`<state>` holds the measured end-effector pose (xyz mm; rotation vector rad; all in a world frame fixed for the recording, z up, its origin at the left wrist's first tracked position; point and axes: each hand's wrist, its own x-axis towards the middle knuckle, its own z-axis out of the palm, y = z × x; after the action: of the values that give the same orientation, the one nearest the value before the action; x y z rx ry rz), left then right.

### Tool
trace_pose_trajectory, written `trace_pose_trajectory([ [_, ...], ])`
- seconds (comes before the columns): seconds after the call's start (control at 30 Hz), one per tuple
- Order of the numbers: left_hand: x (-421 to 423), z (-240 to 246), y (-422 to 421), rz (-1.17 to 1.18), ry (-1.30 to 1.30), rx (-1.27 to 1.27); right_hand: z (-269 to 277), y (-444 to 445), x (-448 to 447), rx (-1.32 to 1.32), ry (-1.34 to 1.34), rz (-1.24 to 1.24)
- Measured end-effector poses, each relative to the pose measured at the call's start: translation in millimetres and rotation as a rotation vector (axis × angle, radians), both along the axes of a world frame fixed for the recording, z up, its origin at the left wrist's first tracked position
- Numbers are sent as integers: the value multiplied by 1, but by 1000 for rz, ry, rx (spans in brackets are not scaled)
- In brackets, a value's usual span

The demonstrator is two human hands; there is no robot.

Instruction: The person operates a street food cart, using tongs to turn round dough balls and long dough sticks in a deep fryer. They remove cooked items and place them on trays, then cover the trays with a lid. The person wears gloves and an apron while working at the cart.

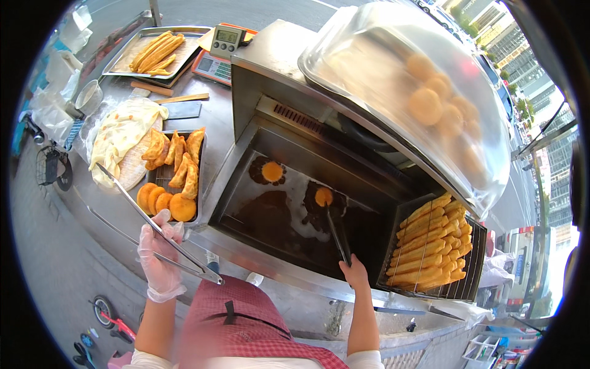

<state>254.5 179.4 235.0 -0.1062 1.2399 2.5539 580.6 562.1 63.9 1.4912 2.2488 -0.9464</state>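
In my left hand (159, 258), which wears a clear plastic glove, are long metal tongs (184, 252) with their arms spread and nothing between the tips. My bare right hand (356, 273) grips a thin dark-handled utensil (338, 235); its far end touches a round orange piece of food (323, 196) in the oil of the deep fryer (276, 221). A second round piece (272, 171) floats further left. Beside the fryer, a tray (201, 203) holds fried turnovers (186, 173) and round fried cakes (182, 207). Dough (122, 124) lies on a floured round board (138, 161).
A wire rack (469, 272) full of fried dough sticks (426, 249) adjoins the fryer's right end. Above stands a plastic-covered tray (318, 83) with round cakes. At the back left are a tray (110, 69) of dough sticks, a digital scale (212, 67), a timer (227, 40) and a scraper (182, 110).
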Motion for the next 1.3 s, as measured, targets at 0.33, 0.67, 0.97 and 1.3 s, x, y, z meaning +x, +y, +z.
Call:
trace_pose_trajectory([
  [0.33,-24,4,-33,93,7,98,13,-66,-153,449,-282,594],
  [0.67,-49,0,-62,203,-9,51,-40,-84,-218,388,-356,529],
  [0.97,-58,-5,-58,180,2,46,-63,-77,-152,-345,303,-112],
  [1.3,-48,-7,-40,-26,56,166,-33,-82,-91,342,199,236],
])
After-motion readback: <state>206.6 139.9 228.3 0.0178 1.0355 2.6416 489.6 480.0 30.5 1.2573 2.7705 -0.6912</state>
